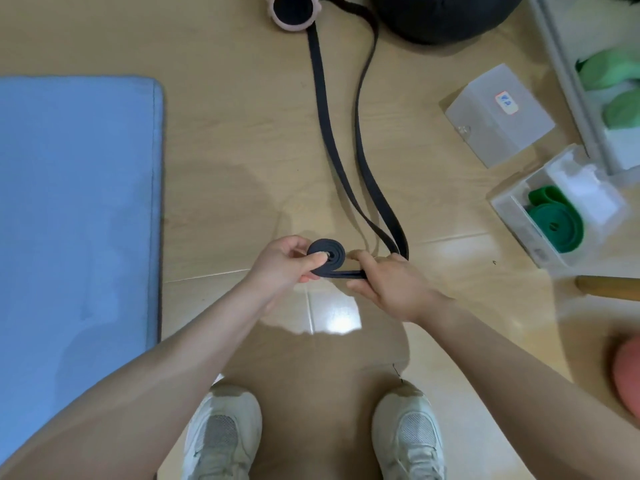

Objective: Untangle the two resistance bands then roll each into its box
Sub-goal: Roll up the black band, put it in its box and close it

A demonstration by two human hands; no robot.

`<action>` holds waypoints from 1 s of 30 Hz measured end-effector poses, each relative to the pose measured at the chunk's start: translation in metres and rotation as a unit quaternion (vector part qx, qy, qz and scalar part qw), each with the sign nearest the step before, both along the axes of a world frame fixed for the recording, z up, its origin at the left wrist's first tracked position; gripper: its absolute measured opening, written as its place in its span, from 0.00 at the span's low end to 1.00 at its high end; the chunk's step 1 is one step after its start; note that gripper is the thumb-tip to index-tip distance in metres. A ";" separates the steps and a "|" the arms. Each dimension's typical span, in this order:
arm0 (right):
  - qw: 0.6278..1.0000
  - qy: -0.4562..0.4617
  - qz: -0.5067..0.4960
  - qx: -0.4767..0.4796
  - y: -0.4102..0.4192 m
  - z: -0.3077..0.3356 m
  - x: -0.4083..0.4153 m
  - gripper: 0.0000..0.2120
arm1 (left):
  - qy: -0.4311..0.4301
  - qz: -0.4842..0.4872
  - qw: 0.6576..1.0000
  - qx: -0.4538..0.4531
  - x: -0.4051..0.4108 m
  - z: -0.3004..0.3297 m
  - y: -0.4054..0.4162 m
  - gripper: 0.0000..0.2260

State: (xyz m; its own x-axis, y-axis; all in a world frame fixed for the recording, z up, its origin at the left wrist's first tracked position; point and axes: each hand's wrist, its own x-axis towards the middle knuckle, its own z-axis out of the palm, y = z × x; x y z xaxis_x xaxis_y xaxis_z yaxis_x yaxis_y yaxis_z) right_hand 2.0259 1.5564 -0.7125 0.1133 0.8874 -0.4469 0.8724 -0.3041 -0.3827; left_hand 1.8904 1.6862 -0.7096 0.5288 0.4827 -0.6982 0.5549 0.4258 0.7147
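Shoes at the bottom edge, toes pointing up-frame at the coil: the person stands over the floor, arms reaching down and forward.

Head view, places taken from the black coil. Left hand pinches the coil, thumb pressed flat on its face, likely to stop the turns springing loose. Right hand, just right of the coil, grips the doubled strap feeding into it, apparently to keep tension for a tight wind. Rest of the black band trails up-frame from the coil along the floor in two near-parallel runs, its far end near a pink roller and a dark bag.

Right of the coil, an open clear box holds the rolled green band; that half looks done. Further up-right sits a frosted box, probably meant for the black roll. Blue mat lies well left of the coil.
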 end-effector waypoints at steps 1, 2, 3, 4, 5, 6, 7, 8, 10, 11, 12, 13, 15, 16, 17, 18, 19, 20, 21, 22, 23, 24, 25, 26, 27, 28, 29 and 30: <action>1.000 -0.012 -0.004 -0.007 0.000 -0.002 0.001 0.25 | 0.005 -0.011 1.000 0.001 -0.001 0.000 0.000 0.04; 1.000 -0.025 -0.006 -0.006 0.001 -0.005 0.003 0.27 | 0.010 -0.022 1.000 0.002 -0.001 0.000 0.000 0.04; 1.000 -0.029 -0.006 0.000 0.001 -0.007 0.005 0.30 | 0.015 -0.036 0.999 0.003 -0.002 0.000 0.002 0.04; 1.000 -0.025 -0.007 0.004 0.003 -0.007 0.006 0.32 | 0.021 -0.057 0.998 0.003 -0.003 0.001 0.004 0.03; 1.000 -0.018 -0.010 0.011 0.004 -0.006 0.007 0.34 | 0.027 -0.083 0.996 0.001 -0.003 0.002 0.007 0.03; 1.000 -0.010 -0.006 0.021 0.006 -0.005 0.008 0.36 | 0.033 -0.114 0.993 0.000 -0.003 0.003 0.011 0.03; 0.999 -0.003 0.003 0.033 0.007 -0.003 0.007 0.37 | 0.038 -0.145 0.989 0.002 -0.004 0.005 0.015 0.03; 0.999 0.007 0.015 0.049 0.008 0.002 0.005 0.36 | 0.043 -0.174 0.984 0.008 -0.005 0.005 0.018 0.03; 0.996 0.035 0.043 0.070 0.011 0.011 -0.001 0.35 | 0.052 -0.227 0.972 0.019 -0.006 0.006 0.024 0.05; 0.994 0.052 0.056 0.072 0.011 0.013 -0.004 0.35 | 0.055 -0.246 0.968 0.019 -0.006 0.007 0.026 0.07; 0.992 0.076 0.063 0.082 0.011 0.013 -0.006 0.35 | 0.054 -0.264 0.963 0.015 -0.006 0.007 0.027 0.09; 0.988 0.104 0.066 0.091 0.011 0.013 -0.008 0.35 | 0.052 -0.280 0.959 0.007 -0.007 0.009 0.029 0.10; 0.984 0.138 0.073 0.084 0.012 0.011 -0.010 0.34 | 0.049 -0.305 0.951 -0.011 -0.007 0.010 0.032 0.12; 0.984 0.143 0.072 0.079 0.011 0.009 -0.011 0.33 | 0.051 -0.316 0.947 -0.017 -0.006 0.011 0.033 0.13; 0.983 0.151 0.067 0.081 0.010 0.006 -0.011 0.32 | 0.053 -0.321 0.945 -0.020 -0.005 0.012 0.032 0.11; 0.982 0.159 0.053 0.086 0.008 0.004 -0.011 0.31 | 0.055 -0.320 0.946 -0.018 -0.004 0.014 0.030 0.07; 0.983 0.159 0.041 0.084 0.007 0.003 -0.011 0.30 | 0.056 -0.310 0.949 -0.013 -0.002 0.015 0.028 0.05; 0.984 0.152 0.031 0.083 0.007 0.003 -0.011 0.29 | 0.056 -0.288 0.956 -0.003 -0.001 0.015 0.026 0.05; 0.985 0.144 0.017 0.089 0.006 0.002 -0.010 0.29 | 0.054 -0.251 0.966 0.000 -0.001 0.015 0.023 0.05; 0.984 0.143 -0.004 0.102 0.006 0.002 -0.009 0.29 | 0.045 -0.195 0.980 -0.017 0.000 0.015 0.019 0.05; 0.981 0.148 -0.036 0.118 0.007 0.004 -0.008 0.29 | 0.026 -0.126 0.990 -0.059 0.000 0.014 0.015 0.06; 0.976 0.151 -0.077 0.136 0.009 0.006 -0.009 0.30 | -0.001 -0.053 0.992 -0.114 0.001 0.012 0.010 0.10; 0.971 0.147 -0.114 0.151 0.012 0.010 -0.010 0.31 | -0.025 0.015 0.986 -0.165 0.002 0.011 0.004 0.13; 0.968 0.136 -0.142 0.155 0.015 0.011 -0.012 0.31 | -0.047 0.071 0.976 -0.203 0.004 0.013 -0.004 0.13; 0.968 0.118 -0.161 0.154 0.017 0.012 -0.015 0.31 | -0.068 0.112 0.966 -0.223 0.006 0.014 -0.013 0.11; 0.967 0.100 -0.179 0.154 0.018 0.011 -0.020 0.31 | -0.084 0.142 0.960 -0.229 0.008 0.015 -0.022 0.10; 0.963 0.083 -0.200 0.160 0.018 0.010 -0.024 0.30 | -0.097 0.169 0.954 -0.227 0.010 0.015 -0.030 0.10; 0.957 0.069 -0.223 0.171 0.018 0.008 -0.028 0.29 | -0.111 0.195 0.950 -0.219 0.012 0.017 -0.036 0.11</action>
State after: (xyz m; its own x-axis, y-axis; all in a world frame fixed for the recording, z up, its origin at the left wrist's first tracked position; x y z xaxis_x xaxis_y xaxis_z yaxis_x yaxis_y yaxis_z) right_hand 1.9980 1.5744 -0.7040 0.4757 0.8617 -0.1764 0.6191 -0.4705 -0.6288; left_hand 1.9025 1.6498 -0.6929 0.5271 0.3602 -0.7697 0.1516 0.8513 0.5022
